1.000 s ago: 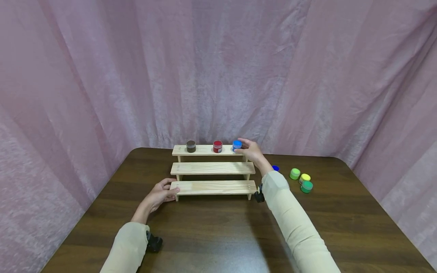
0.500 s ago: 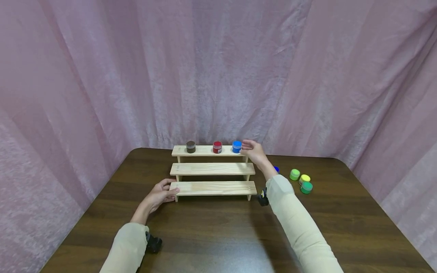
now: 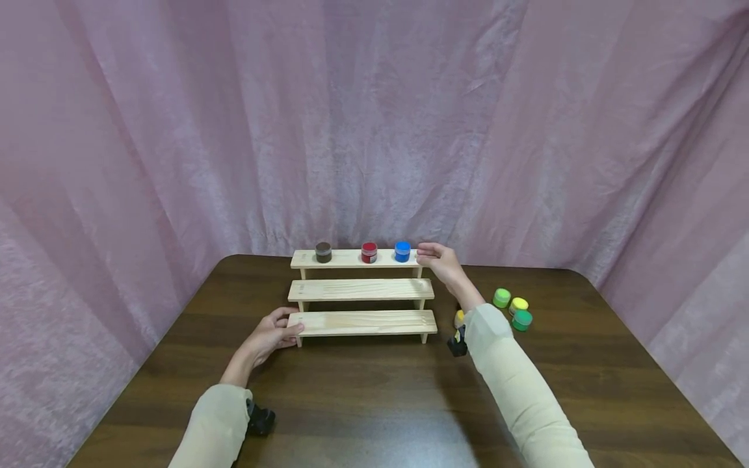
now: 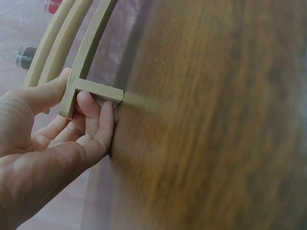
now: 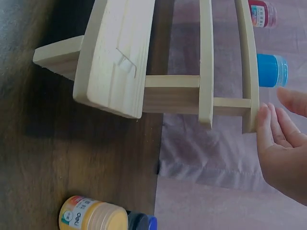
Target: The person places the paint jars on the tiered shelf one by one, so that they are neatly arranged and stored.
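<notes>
A three-tier wooden shelf [image 3: 368, 290] stands on the table. My left hand [image 3: 272, 335] grips the left end of its lowest tier; in the left wrist view the thumb lies over the board and the fingers curl beneath, beside a leg. On the top tier sit a dark brown paint jar [image 3: 323, 253], a red paint jar [image 3: 369, 253] and a blue paint jar [image 3: 402, 252]. My right hand [image 3: 443, 264] is just right of the blue jar, apart from it and holding nothing. In the right wrist view its fingertips are at the top tier's end; contact is unclear.
On the brown table [image 3: 363, 403], right of the shelf, are a light green jar [image 3: 501, 298], a yellow jar [image 3: 518, 305] and a green jar [image 3: 522, 320]. An orange-yellow jar [image 5: 96, 213] and a dark blue jar [image 5: 152, 223] stand near my right forearm. Pink curtains [image 3: 374, 130] hang behind.
My right hand has let go of the blue jar and moved a little to the right. The jar stays on the top tier. My left hand keeps its grip on the shelf.
</notes>
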Demonstrator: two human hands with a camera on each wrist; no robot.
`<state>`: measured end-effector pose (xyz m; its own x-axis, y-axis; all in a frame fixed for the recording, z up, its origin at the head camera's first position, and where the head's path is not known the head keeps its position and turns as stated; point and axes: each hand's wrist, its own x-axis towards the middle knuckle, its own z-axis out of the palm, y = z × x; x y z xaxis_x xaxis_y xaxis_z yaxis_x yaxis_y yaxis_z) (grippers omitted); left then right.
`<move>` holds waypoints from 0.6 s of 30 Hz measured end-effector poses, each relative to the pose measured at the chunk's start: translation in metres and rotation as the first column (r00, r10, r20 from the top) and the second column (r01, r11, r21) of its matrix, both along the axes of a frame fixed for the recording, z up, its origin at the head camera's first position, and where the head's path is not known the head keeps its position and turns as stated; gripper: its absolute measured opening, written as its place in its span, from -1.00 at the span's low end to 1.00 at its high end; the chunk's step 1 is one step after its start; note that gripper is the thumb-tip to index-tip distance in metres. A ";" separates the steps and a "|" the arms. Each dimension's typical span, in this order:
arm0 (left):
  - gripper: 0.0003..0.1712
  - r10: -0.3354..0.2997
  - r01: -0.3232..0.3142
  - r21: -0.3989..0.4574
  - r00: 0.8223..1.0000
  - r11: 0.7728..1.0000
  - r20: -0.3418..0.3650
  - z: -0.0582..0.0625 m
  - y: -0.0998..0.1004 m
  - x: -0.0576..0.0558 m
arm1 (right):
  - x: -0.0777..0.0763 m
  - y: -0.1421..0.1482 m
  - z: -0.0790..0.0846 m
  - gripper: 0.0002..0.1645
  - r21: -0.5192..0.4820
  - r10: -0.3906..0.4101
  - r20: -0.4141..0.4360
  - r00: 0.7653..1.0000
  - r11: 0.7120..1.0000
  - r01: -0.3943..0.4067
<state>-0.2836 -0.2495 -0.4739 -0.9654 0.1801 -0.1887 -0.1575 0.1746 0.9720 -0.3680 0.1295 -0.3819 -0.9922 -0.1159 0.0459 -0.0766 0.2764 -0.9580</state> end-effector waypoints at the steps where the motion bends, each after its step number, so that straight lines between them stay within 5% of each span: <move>1: -0.30 -0.004 0.004 -0.001 1.000 1.000 -0.003 0.000 0.000 0.000 | 0.001 0.001 0.000 -0.43 -0.001 0.000 -0.002 1.000 1.000 0.000; 18: -0.31 -0.007 0.007 -0.016 1.000 1.000 -0.003 0.001 0.000 0.000 | 0.014 0.021 -0.002 -0.46 0.037 0.015 0.000 1.000 0.999 -0.015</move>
